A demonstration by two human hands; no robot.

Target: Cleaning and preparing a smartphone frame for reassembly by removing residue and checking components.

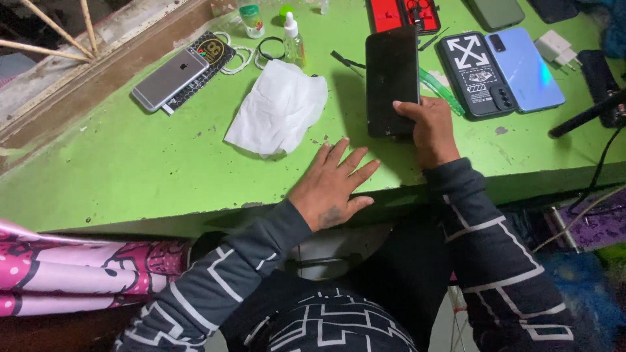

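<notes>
From where I'm watching, my right hand [427, 127] has its fingers wrapped around the bottom end of a black phone [391, 78], which lies screen-up on the green table [130, 169], thumb across its lower edge. My left hand [331, 184] just rests flat near the table's front edge, fingers spread, holding nothing. There's a crumpled white tissue [279, 107] just left of the phone, and a silver phone [168, 78] further off left.
</notes>
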